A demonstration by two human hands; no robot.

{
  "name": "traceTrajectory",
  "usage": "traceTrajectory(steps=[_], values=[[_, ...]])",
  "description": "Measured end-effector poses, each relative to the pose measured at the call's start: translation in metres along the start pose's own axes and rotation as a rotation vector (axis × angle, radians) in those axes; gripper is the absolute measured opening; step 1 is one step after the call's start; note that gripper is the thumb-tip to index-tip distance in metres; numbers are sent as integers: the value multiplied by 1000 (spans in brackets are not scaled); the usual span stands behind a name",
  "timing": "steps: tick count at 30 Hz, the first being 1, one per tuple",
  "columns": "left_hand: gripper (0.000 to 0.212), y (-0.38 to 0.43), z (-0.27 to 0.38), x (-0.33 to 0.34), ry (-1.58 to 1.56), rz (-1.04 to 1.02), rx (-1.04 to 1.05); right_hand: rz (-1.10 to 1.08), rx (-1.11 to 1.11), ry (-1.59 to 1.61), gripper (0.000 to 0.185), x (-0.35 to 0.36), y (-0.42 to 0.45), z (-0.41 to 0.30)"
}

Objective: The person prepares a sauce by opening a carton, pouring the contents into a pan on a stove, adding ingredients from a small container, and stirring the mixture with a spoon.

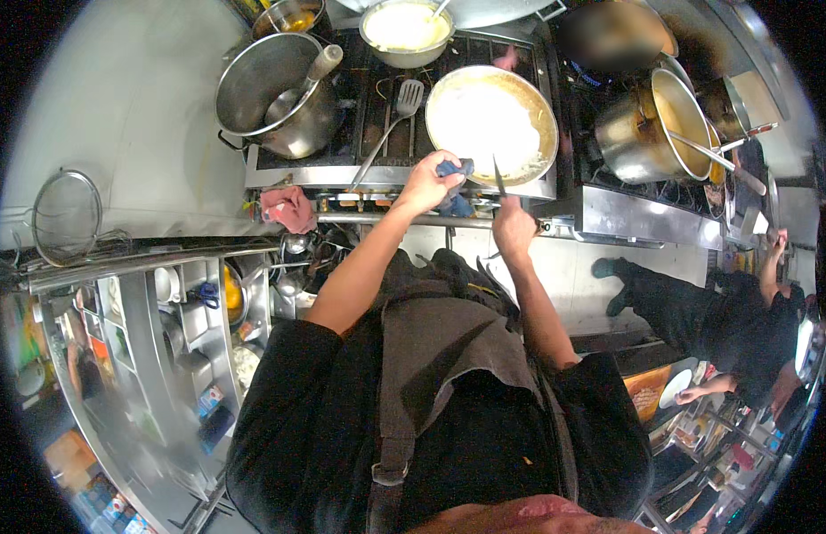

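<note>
A wide, shallow metal pan (550, 127) sits on the stove, its pale contents (483, 120) washed out by glare. At its near left rim, my left hand (432, 179) grips a folded blue cloth (458, 168). Whether the cloth also clasps the pan's rim cannot be told. In my right hand (514, 228) is a narrow, dark, pointed utensil like a knife (498, 175), its tip over the pan's near edge. A slotted metal turner (401, 108) lies on the stove left of the pan.
A tall stockpot (299, 133) holding a ladle (319, 67) stands left. Behind is a metal bowl (413, 57) of pale food. Another large pot (626, 133) stands right, a long handle jutting out. A pink cloth (288, 208) hangs by the front rail. A co-worker (727, 314) stands right.
</note>
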State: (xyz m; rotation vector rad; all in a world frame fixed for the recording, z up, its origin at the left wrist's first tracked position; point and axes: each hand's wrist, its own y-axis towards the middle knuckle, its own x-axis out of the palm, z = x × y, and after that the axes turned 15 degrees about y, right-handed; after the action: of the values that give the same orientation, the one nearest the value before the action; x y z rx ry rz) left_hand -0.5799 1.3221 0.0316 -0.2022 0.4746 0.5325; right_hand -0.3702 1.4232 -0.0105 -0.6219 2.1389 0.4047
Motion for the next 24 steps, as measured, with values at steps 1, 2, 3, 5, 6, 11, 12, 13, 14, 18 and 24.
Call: traceTrajectory(steps=[1, 2, 3, 5, 6, 11, 12, 13, 14, 18, 24], values=[[26, -2, 3, 5, -2, -1, -1, -18, -15, 27, 22, 6, -3, -4], [27, -2, 4, 9, -53, 10, -17, -22, -42, 72, 22, 6, -4, -14], [27, -3, 5, 12, -104, 22, -32, -6, -53, 95, 21, 3, -8, -18], [25, -7, 10, 21, -67, 20, -49, 10, -63, 116, 20, 2, -14, -21], [25, -7, 14, 24, -75, -11, -109, 8, -41, 122, 22, 2, -16, -21], [27, -9, 10, 39, -27, 139, 19, 27, 23, 157, 23, -12, -24, -37], [29, -9, 9, 42, 13, 160, 45, 29, 26, 156, 23, -9, -24, -35], [29, -9, 9, 43, 12, 158, 47, -11, 13, 130, 23, -3, -25, -31], [29, -9, 9, 43, 3, 153, 34, -51, -1, 103, 24, -2, -24, -32], [28, -10, 16, 42, -16, 147, 7, 3, 65, 125, 24, -10, -28, -35], [28, -6, 7, 41, -17, 154, 9, -4, -23, 137, 21, -8, -28, -26]])
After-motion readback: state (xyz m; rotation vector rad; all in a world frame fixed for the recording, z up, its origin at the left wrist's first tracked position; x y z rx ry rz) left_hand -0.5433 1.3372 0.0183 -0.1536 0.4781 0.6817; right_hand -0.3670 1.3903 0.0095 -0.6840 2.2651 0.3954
